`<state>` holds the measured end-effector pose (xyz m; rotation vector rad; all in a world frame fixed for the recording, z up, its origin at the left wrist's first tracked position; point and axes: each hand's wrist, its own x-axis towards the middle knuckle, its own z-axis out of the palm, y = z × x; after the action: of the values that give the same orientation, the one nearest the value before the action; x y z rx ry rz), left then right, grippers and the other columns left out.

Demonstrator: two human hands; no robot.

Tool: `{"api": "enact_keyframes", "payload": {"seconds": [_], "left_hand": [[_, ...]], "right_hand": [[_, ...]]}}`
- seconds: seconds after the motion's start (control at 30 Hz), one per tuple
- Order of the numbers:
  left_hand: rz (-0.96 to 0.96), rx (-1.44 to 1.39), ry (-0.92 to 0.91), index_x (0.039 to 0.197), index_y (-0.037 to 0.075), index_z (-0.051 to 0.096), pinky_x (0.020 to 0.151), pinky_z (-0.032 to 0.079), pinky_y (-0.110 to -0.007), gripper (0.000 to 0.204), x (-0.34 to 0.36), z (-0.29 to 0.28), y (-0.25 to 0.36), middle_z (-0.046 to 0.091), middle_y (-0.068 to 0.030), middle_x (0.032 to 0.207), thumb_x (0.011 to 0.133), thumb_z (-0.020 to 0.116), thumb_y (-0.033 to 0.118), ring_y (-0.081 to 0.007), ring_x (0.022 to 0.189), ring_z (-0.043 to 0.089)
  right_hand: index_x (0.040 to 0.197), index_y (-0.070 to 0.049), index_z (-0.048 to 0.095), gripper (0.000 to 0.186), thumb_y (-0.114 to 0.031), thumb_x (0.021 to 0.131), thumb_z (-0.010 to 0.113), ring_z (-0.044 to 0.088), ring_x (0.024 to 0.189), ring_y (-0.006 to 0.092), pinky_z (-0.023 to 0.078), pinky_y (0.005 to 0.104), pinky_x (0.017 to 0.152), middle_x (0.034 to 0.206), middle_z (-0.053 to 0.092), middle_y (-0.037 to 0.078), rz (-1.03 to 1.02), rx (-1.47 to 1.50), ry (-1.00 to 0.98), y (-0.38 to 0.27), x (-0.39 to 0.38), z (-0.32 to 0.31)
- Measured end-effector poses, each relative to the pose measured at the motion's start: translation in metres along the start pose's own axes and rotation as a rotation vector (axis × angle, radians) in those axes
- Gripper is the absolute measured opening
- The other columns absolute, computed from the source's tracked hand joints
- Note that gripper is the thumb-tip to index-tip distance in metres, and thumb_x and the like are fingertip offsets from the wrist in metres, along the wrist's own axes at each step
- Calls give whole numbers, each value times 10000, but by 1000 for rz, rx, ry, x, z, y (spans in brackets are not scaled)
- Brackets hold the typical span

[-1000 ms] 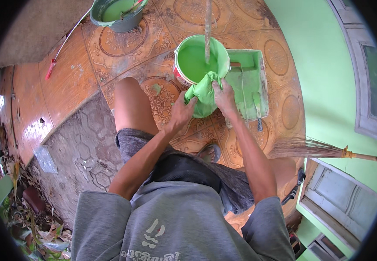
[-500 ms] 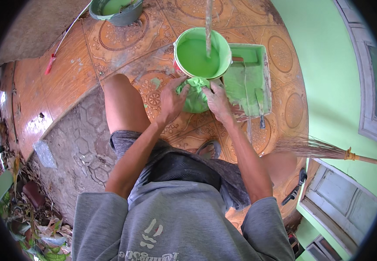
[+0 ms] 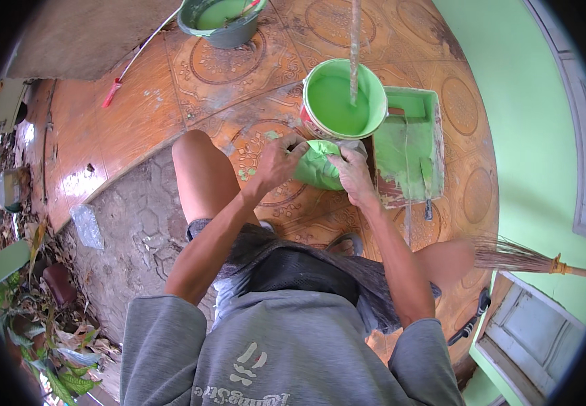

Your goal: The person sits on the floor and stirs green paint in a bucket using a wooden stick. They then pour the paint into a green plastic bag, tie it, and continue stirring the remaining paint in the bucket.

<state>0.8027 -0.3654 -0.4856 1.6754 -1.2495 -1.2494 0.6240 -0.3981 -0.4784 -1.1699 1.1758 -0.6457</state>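
L hand [image 3: 280,162] & R hand [image 3: 354,176] pinching limp bright-green plastic bag [image 3: 317,172].
Holding it nr round white plastic bucket [image 3: 316,126]; gripping opp. edges evenly is prob. limiting slips & drips.

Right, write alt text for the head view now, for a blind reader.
A person's left hand and right hand hold a crumpled green bag-like item in front of a bucket of green liquid with a stick in it. A green-smeared tray sits to the bucket's right, and a grey basin stands farther off on orange patterned tiles.
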Motion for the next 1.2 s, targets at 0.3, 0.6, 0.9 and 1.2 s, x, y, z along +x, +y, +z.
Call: {"api": "enact_keyframes", "payload": {"seconds": [0.3, 0.6, 0.9, 1.2], "left_hand": [[28, -3, 64, 867, 9, 637, 606, 398, -244, 159, 9, -81, 12, 566, 4, 718, 870, 597, 164, -83, 663, 472], [96, 93, 382, 877, 26, 667, 593, 387, -236, 187, 33, -225, 22, 579, 2, 712, 871, 551, 173, -81, 650, 462], [106, 361, 633, 897, 1, 688, 562, 408, -271, 246, 101, -320, -68, 605, -27, 666, 851, 581, 218, -101, 614, 510], [2, 276, 631, 924, 63, 697, 582, 426, -308, 252, 115, -346, -193, 639, -51, 697, 844, 595, 280, -125, 624, 553]], "right_hand": [[982, 36, 623, 192, -56, 833, 545, 517, 667, 101, 427, 265, 600, 800, 604, 52, -38, -19, -159, -48, 42, 46], [990, 30, 642, 195, -85, 841, 591, 586, 701, 138, 468, 292, 616, 804, 626, 67, -71, -4, -320, -105, 134, 176], [1067, -24, 622, 368, -268, 793, 659, 620, 865, 243, 476, 356, 793, 979, 645, 169, -719, -596, -94, -111, 196, 238], [1153, 7, 559, 340, -199, 883, 586, 598, 835, 134, 483, 278, 754, 1018, 622, 101, 104, -374, -291, -55, 63, 63]]}}
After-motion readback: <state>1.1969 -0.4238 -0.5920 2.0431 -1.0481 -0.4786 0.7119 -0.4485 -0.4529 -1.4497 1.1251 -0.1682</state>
